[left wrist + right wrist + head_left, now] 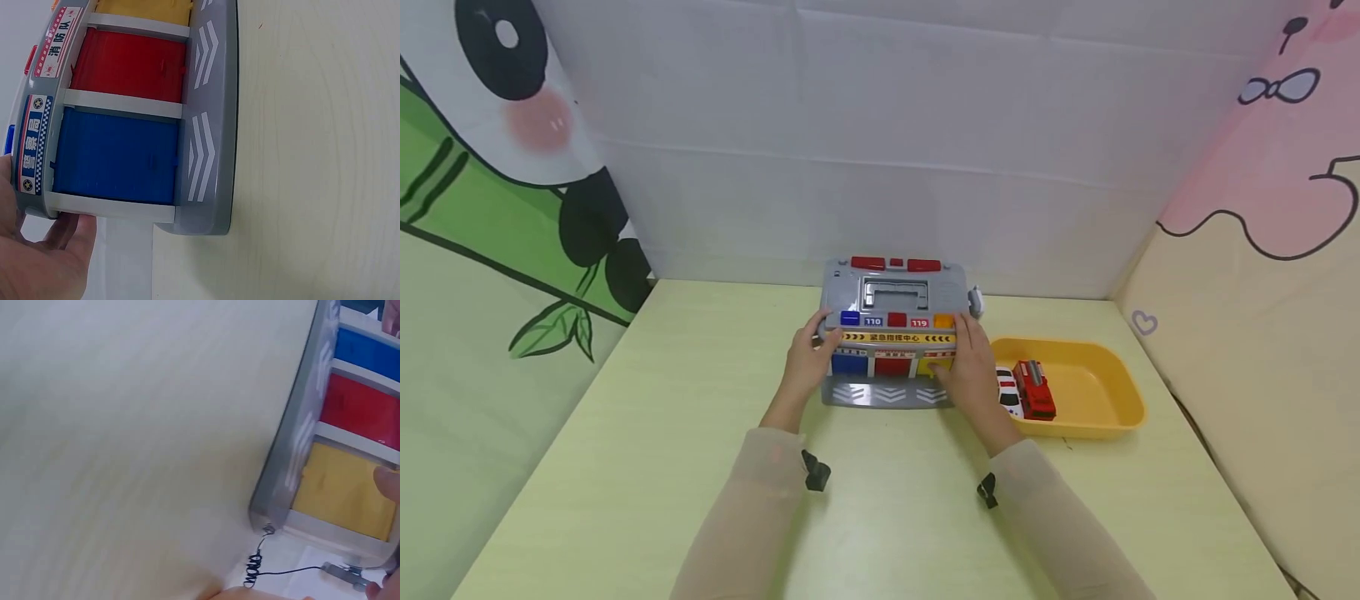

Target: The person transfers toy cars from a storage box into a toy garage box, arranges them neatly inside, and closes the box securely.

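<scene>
A grey toy garage [891, 392] with blue, red and yellow doors stands on the table near the back wall. My left hand [807, 358] grips its left end, the thumb on the front edge; in the left wrist view that hand [47, 256] has its fingers behind the end beside the blue door [115, 156]. My right hand [972, 371] holds the right end, fingers over the top edge and thumb on the yellow door. The thumb also shows over the yellow door [340, 490] in the right wrist view. All three doors are down.
To the right, a yellow tray [1093, 429] holds a red toy truck [1035, 392] and a white toy car [1008, 393], close to my right wrist. A coiled dark cord [252, 569] hangs at the garage's right end. White cloth [887, 108] rises behind the table.
</scene>
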Motion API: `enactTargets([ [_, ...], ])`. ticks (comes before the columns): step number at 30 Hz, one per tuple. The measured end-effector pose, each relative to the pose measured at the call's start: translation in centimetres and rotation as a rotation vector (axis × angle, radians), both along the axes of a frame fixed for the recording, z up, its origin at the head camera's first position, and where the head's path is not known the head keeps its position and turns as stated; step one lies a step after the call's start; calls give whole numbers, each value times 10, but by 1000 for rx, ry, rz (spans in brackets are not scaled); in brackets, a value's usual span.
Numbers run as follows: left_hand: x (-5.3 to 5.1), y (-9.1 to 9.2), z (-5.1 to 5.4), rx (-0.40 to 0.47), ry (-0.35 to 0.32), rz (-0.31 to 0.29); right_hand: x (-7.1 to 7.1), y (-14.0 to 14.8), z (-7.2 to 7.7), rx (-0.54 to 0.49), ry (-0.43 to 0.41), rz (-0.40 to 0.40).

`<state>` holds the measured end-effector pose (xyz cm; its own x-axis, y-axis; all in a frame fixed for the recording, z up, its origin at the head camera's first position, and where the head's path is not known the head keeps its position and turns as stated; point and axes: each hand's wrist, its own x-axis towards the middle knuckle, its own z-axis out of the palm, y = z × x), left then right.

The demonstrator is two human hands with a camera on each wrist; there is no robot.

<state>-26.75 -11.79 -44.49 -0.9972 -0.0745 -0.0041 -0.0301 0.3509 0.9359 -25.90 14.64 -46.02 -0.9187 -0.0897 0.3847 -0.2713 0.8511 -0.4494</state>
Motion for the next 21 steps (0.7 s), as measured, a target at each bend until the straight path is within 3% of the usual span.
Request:
enactTargets([
  [9, 1, 0, -1, 6, -4, 2, 1, -5, 14, 11, 54, 63],
  [21, -1, 2, -2, -7, 23, 8, -8, -25, 36, 83, -31, 106],
])
